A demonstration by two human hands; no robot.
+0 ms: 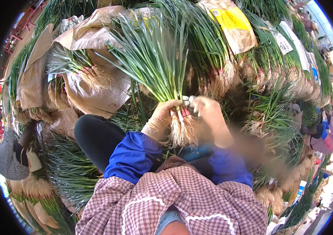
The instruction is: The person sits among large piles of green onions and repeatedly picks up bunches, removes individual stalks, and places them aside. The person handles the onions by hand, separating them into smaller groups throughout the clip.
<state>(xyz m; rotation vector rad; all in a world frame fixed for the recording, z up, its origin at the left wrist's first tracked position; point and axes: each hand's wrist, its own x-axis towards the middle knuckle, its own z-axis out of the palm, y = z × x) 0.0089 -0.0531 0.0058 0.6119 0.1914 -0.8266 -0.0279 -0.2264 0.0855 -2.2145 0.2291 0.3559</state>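
Note:
My left hand (162, 116), in a pale glove, is closed round the lower stems of a bunch of green onions (166, 79). The long green leaves fan out upward and the reddish-white bases with stringy roots (182, 127) hang below the hand. My right hand (209, 114), gloved and blurred, is at the right of the bases, its fingers close to the stems; whether it pinches any of them I cannot tell. A smaller bunch of green onions (87, 69) lies on sacking at the upper left.
Rows of rooted green onions (222, 73) surround me, partly covered by woven sacks (234, 26). Loose green onions (264, 114) lie at the right. One person (9, 155) is at the far left, another (328, 135) at the far right. Red stools (15, 35) stand at upper left.

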